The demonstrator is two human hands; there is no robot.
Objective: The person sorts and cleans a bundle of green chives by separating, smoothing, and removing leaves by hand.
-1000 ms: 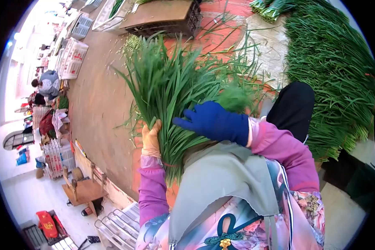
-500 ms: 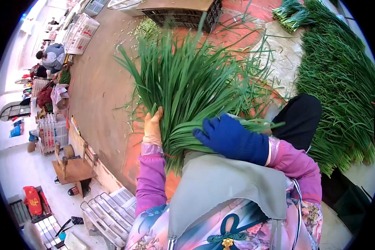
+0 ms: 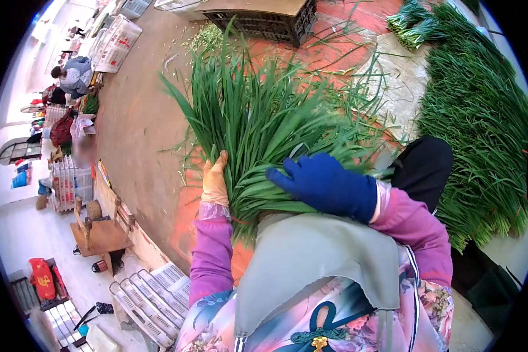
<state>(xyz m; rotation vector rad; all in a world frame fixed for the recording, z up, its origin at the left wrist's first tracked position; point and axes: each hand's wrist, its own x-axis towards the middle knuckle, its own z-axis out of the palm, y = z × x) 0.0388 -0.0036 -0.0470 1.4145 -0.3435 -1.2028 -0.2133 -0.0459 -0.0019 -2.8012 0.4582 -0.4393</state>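
Observation:
A large bunch of garlic chives (image 3: 246, 123) stands upright against the grey apron (image 3: 322, 252), its leaves fanned out at the top. My left hand (image 3: 215, 180), in a pale orange glove, is closed around the bunch's left side. A red band (image 3: 242, 221) circles the stalks low down, partly hidden. My right hand (image 3: 328, 185), in a blue knitted glove, lies across the bent leaves on the right with its fingers curled. Just above its knuckles shows a small dark-edged object (image 3: 299, 151), too blurred to name. What is inside the right palm is hidden.
A long heap of chives (image 3: 481, 135) lies to the right, with small bundles (image 3: 415, 26) at its top. A black crate (image 3: 264, 24) stands ahead. Loose leaves litter the red floor covering (image 3: 340, 53). White racks (image 3: 149, 302), a wooden stool (image 3: 100, 236) and another person (image 3: 75, 77) are at left.
My right hand has shifted slightly; leaves stretched out to its right before no longer show there. The dark-edged object has come into view above it. My left hand keeps its hold.

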